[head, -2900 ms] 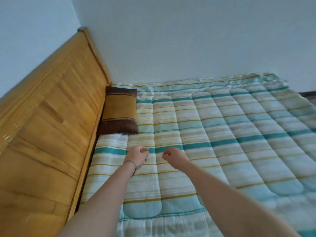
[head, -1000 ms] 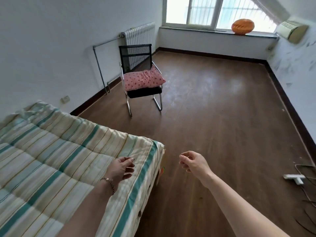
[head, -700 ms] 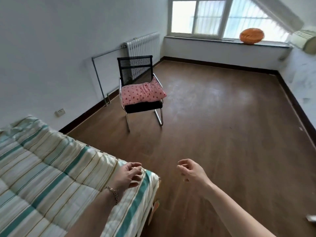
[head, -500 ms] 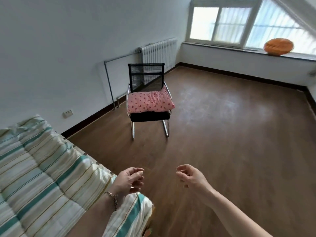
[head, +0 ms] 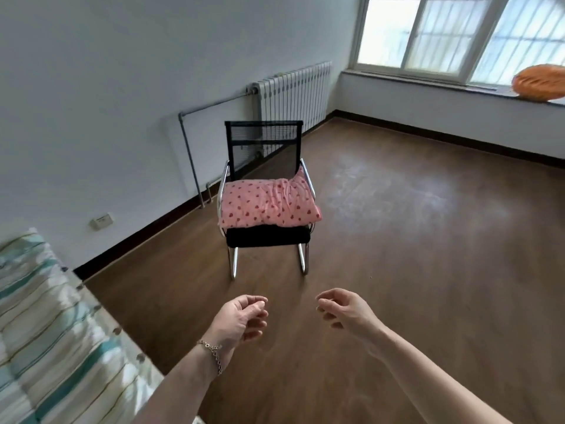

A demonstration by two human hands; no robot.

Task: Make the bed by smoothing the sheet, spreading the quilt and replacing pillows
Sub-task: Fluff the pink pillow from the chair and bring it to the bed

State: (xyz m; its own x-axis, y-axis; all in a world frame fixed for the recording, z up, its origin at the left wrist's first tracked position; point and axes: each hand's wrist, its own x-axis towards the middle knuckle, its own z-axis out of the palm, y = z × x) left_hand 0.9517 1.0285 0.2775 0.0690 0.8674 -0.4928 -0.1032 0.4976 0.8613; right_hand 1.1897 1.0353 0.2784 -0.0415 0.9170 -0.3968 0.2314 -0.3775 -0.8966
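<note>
Ahead of both hands, left hand (head: pixel 241 319) and right hand (head: pixel 345 310) loosely curled and holding nothing, the pink pillow (head: pixel 267 203) lies on the chair (head: pixel 266 237), probably light and floppy, best gripped at both ends.

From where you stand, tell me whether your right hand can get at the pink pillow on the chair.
Probably not yet. The right hand hangs empty over bare floor, well short of the pink pillow on the chair. Nothing blocks the way, so a few steps forward should bring it within reach.
</note>
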